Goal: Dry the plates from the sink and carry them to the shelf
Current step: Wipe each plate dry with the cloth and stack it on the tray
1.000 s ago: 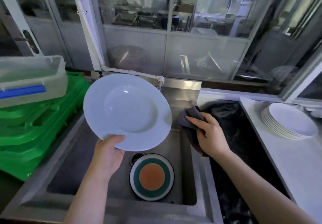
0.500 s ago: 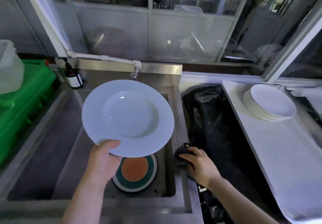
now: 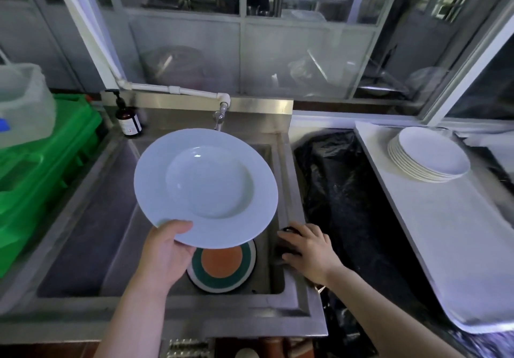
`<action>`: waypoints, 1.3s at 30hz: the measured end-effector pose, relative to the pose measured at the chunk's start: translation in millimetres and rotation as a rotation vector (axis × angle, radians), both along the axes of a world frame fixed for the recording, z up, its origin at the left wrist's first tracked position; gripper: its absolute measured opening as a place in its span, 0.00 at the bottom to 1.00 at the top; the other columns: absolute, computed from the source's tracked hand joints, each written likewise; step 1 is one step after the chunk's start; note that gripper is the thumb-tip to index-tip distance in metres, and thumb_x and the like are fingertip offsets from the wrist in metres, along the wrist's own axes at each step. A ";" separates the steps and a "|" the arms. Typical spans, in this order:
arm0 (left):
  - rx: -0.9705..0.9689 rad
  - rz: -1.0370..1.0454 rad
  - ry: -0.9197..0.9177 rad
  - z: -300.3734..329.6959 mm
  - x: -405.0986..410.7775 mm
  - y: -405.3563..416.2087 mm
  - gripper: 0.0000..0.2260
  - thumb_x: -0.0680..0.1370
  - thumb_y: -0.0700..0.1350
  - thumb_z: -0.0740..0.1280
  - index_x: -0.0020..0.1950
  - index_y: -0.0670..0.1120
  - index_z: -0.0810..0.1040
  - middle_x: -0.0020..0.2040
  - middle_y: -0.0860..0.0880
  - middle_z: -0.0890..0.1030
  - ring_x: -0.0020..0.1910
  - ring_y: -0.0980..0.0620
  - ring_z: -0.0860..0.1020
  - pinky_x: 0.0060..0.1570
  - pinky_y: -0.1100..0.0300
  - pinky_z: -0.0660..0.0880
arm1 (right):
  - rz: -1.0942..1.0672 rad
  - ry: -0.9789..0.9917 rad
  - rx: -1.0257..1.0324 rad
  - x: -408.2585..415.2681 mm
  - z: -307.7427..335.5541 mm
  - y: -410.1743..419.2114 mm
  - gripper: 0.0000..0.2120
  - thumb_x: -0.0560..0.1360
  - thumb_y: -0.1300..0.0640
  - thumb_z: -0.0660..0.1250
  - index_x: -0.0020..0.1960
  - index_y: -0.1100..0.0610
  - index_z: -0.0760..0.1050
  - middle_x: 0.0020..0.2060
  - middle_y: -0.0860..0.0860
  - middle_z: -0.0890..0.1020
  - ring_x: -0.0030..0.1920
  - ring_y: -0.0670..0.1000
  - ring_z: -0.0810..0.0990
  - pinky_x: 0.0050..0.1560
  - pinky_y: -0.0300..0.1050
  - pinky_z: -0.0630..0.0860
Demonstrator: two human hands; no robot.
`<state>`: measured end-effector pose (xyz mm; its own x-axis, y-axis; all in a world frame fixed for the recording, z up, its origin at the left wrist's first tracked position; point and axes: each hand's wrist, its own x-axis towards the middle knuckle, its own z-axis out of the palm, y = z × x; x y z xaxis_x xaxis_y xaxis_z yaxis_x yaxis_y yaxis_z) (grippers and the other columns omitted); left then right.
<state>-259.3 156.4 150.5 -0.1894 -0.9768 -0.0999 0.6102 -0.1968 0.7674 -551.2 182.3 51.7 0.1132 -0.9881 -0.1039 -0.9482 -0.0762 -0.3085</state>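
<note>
Left hand (image 3: 164,254) grips the white plate (image 3: 205,187) at its near rim, thumb on top and fingers hidden beneath. The plate is tilted, face up, held over the sink (image 3: 292,190) near its right wall. Right hand (image 3: 307,252) lies on the sink's right edge, fingers curled over a dark cloth (image 3: 286,246), of which little shows; appears to be grasping it.

A second plate (image 3: 222,267), orange centre with green ring, lies flat in the front right corner of the sink. A stack of plates (image 3: 429,154) sits at the far end of the shelf (image 3: 459,246).

Judgement: glazed ceramic, stiff, moderately heavy, breakable against steel. If wet, the rim will be slippery, and a one-point pinch leaves the far side unsupported. Better to spread fingers under the base, wipe with the cloth, then carry it level with two hands.
</note>
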 end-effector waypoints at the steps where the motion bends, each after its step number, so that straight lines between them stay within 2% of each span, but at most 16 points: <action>1: 0.014 -0.009 -0.004 3.0 3.2 3.5 0.24 0.69 0.32 0.60 0.57 0.53 0.83 0.57 0.49 0.83 0.57 0.46 0.81 0.49 0.54 0.81 | -0.072 -0.167 -0.017 7.1 11.4 2.0 0.22 0.76 0.45 0.65 0.69 0.38 0.68 0.70 0.45 0.68 0.69 0.53 0.64 0.66 0.50 0.66; 3: 0.035 -0.026 -0.011 8.9 9.3 9.9 0.24 0.69 0.32 0.60 0.54 0.54 0.84 0.55 0.49 0.84 0.55 0.47 0.82 0.47 0.54 0.81 | -0.284 -0.709 0.023 23.7 40.9 5.0 0.14 0.78 0.49 0.64 0.63 0.39 0.72 0.61 0.46 0.78 0.60 0.49 0.76 0.52 0.40 0.77; 5: 0.041 -0.060 -0.024 13.1 13.7 16.0 0.23 0.68 0.32 0.60 0.52 0.54 0.84 0.54 0.49 0.84 0.54 0.47 0.82 0.47 0.52 0.81 | -0.449 -1.194 0.129 36.2 66.9 5.2 0.12 0.80 0.48 0.62 0.63 0.43 0.74 0.51 0.51 0.83 0.49 0.51 0.82 0.39 0.42 0.79; 6: 0.046 -0.073 -0.032 15.0 14.6 18.7 0.23 0.68 0.33 0.61 0.51 0.55 0.85 0.53 0.48 0.84 0.53 0.47 0.83 0.47 0.51 0.81 | -0.487 -1.329 0.174 40.0 78.0 4.6 0.14 0.80 0.47 0.61 0.64 0.47 0.74 0.48 0.54 0.83 0.46 0.54 0.82 0.39 0.47 0.79; 8: 0.084 -0.097 -0.031 17.3 14.5 22.0 0.22 0.66 0.33 0.61 0.47 0.54 0.86 0.51 0.48 0.85 0.50 0.47 0.84 0.46 0.50 0.81 | -0.527 -1.497 0.228 45.4 94.8 4.2 0.15 0.80 0.48 0.61 0.63 0.53 0.76 0.47 0.57 0.83 0.44 0.57 0.82 0.44 0.53 0.79; 10: 0.131 -0.132 -0.017 18.1 10.7 25.1 0.20 0.65 0.33 0.62 0.44 0.53 0.87 0.50 0.48 0.85 0.49 0.46 0.83 0.47 0.49 0.81 | -0.555 -1.604 0.233 48.1 106.8 7.9 0.14 0.80 0.52 0.61 0.61 0.56 0.77 0.50 0.58 0.83 0.47 0.57 0.82 0.46 0.55 0.80; 13: 0.161 -0.193 -0.019 17.7 1.7 26.6 0.18 0.65 0.34 0.62 0.44 0.50 0.87 0.47 0.46 0.85 0.46 0.46 0.84 0.40 0.53 0.81 | -0.524 -1.716 0.178 41.2 118.9 20.4 0.11 0.81 0.60 0.59 0.60 0.60 0.75 0.50 0.58 0.84 0.46 0.57 0.84 0.40 0.53 0.81; 16: 0.174 -0.262 -0.060 18.9 -8.9 26.9 0.18 0.63 0.34 0.66 0.51 0.45 0.82 0.47 0.44 0.85 0.44 0.45 0.84 0.36 0.55 0.81 | -0.536 -1.745 0.121 24.0 123.0 36.8 0.11 0.80 0.64 0.59 0.59 0.60 0.76 0.49 0.58 0.84 0.45 0.57 0.84 0.38 0.52 0.81; 19: 0.106 -0.334 -0.206 26.7 -25.9 22.0 0.21 0.63 0.35 0.70 0.55 0.45 0.79 0.50 0.43 0.85 0.49 0.43 0.83 0.44 0.51 0.80 | -0.603 -1.684 0.040 -5.4 120.8 55.2 0.13 0.79 0.63 0.61 0.62 0.59 0.76 0.54 0.58 0.82 0.51 0.58 0.80 0.48 0.54 0.80; 22: 0.042 -0.420 -0.284 29.9 -52.4 19.3 0.23 0.69 0.37 0.73 0.63 0.45 0.75 0.56 0.40 0.82 0.54 0.40 0.80 0.50 0.47 0.77 | -0.645 -1.649 -0.005 -46.7 119.1 75.1 0.15 0.79 0.62 0.61 0.64 0.57 0.75 0.57 0.58 0.81 0.54 0.59 0.79 0.49 0.53 0.79; 25: 0.017 -0.476 -0.372 22.7 -96.7 23.8 0.15 0.76 0.37 0.65 0.63 0.45 0.76 0.56 0.42 0.83 0.49 0.45 0.82 0.41 0.55 0.79 | -0.722 -1.638 -0.049 -95.0 111.2 94.7 0.15 0.79 0.62 0.61 0.65 0.58 0.74 0.56 0.58 0.80 0.54 0.59 0.77 0.52 0.56 0.78; 28: 0.021 -0.529 -0.468 7.7 -153.0 26.9 0.13 0.78 0.35 0.63 0.62 0.42 0.76 0.55 0.43 0.83 0.50 0.46 0.83 0.44 0.56 0.80 | -0.790 -1.622 -0.083 -151.7 96.1 114.8 0.15 0.78 0.62 0.61 0.64 0.58 0.74 0.56 0.60 0.80 0.53 0.62 0.76 0.59 0.62 0.73; 31: -0.012 -0.616 -0.552 -10.4 -218.1 30.6 0.11 0.79 0.38 0.64 0.61 0.45 0.77 0.54 0.46 0.84 0.52 0.48 0.83 0.48 0.54 0.78 | -0.820 -1.568 -0.108 -215.9 83.9 133.0 0.14 0.78 0.61 0.62 0.63 0.57 0.76 0.53 0.61 0.82 0.50 0.62 0.79 0.51 0.60 0.77; 34: 0.033 -0.623 -0.582 -29.5 -288.6 38.9 0.10 0.79 0.39 0.65 0.59 0.48 0.78 0.51 0.49 0.85 0.46 0.53 0.83 0.43 0.58 0.77 | -0.810 -1.505 -0.094 -283.1 77.0 144.3 0.11 0.78 0.60 0.63 0.57 0.52 0.80 0.53 0.58 0.83 0.50 0.60 0.83 0.43 0.57 0.81; 36: 0.071 -0.637 -0.592 -40.7 -331.9 44.6 0.10 0.79 0.39 0.65 0.59 0.48 0.78 0.49 0.49 0.85 0.42 0.53 0.83 0.39 0.61 0.77 | -0.848 -1.477 -0.081 -323.7 71.2 151.1 0.11 0.78 0.60 0.63 0.54 0.50 0.82 0.52 0.57 0.84 0.48 0.58 0.84 0.41 0.53 0.80; 39: 0.118 -0.649 -0.612 -51.7 -387.1 47.8 0.10 0.79 0.40 0.66 0.59 0.46 0.78 0.49 0.48 0.85 0.42 0.53 0.83 0.39 0.60 0.78 | -0.908 -1.460 -0.067 -376.3 58.3 156.3 0.11 0.78 0.60 0.63 0.55 0.49 0.81 0.51 0.55 0.84 0.47 0.57 0.84 0.40 0.52 0.80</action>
<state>-646.4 204.2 98.8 -0.5810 -0.6729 -0.4578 -0.1579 -0.4585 0.8745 -927.6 338.6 110.0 -0.4849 -0.7825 -0.3906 0.3490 0.2364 -0.9068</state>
